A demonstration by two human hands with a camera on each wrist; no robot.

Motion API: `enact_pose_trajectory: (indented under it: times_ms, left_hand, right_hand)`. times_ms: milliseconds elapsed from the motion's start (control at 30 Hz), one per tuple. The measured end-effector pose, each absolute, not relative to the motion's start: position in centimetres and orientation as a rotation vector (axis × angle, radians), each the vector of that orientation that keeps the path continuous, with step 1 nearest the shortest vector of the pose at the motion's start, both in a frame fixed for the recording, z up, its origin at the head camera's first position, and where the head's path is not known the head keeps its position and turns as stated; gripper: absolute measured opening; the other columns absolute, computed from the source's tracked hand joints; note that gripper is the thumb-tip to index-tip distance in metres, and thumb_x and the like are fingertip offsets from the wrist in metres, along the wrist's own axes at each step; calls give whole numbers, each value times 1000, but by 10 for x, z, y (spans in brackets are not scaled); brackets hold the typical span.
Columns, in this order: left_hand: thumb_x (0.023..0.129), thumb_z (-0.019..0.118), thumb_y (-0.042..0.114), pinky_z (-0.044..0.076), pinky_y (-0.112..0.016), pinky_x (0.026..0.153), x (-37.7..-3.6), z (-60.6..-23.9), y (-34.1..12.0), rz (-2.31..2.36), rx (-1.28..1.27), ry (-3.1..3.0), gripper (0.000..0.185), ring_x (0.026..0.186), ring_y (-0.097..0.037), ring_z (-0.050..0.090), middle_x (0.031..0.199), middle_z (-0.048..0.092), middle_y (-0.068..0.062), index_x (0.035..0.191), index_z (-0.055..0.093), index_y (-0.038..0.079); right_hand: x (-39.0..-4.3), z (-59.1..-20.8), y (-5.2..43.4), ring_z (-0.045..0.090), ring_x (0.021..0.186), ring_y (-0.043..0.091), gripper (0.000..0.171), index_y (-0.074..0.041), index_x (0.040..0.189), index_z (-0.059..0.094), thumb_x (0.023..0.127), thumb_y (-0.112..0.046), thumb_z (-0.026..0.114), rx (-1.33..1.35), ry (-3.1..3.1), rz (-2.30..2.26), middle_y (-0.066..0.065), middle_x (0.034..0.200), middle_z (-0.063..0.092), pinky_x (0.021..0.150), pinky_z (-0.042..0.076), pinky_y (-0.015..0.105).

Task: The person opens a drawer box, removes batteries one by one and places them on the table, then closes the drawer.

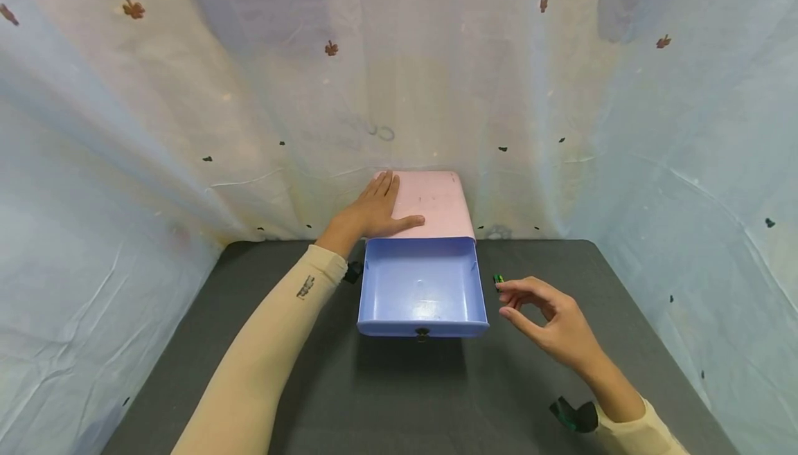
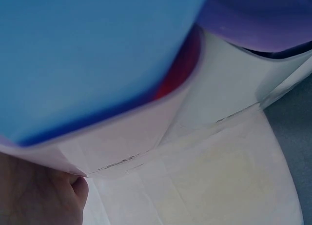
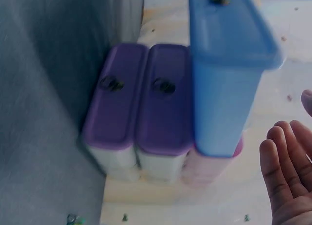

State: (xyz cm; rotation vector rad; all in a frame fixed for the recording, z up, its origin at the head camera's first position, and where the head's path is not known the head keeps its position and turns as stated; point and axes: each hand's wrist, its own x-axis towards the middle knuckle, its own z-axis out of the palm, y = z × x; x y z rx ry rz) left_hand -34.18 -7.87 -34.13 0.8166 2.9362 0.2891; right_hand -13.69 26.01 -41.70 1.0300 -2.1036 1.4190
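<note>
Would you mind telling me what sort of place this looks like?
Probably a makeshift recording booth: pale sheeting drapes every side, enclosing a dark table that holds a small drawer unit with its blue drawer pulled out.

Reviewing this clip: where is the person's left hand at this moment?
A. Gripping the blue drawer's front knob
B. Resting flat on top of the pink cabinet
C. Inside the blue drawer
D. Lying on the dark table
B: in the head view the left hand lies with straight fingers on top of the pink cabinet, behind the pulled-out blue drawer.
</note>
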Motion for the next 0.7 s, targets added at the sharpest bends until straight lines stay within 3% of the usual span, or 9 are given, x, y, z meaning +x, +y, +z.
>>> enact_pose_trajectory:
  times_ms: [400,700]
  left_hand:
    - [98,41,85,-8,-40,134,-339,-339,-79,281,826,2951,122,165,-33,-14,178,-12,-23,170,-5,-2]
    - [98,40,86,-9,-40,134,-339,-338,-79,284,821,2939,122,165,-33,-15,178,-14,-22,170,-7,-1]
  right_hand:
    - [-116,-414,240,67,89,14,59,2,128,72,75,26,81,1142,-2055,1400,12,109,73,80,60,23]
    - [-106,-416,228,72,93,16,44,2,129,72,87,10,84,1275,-1982,1356,12,112,75,85,62,24]
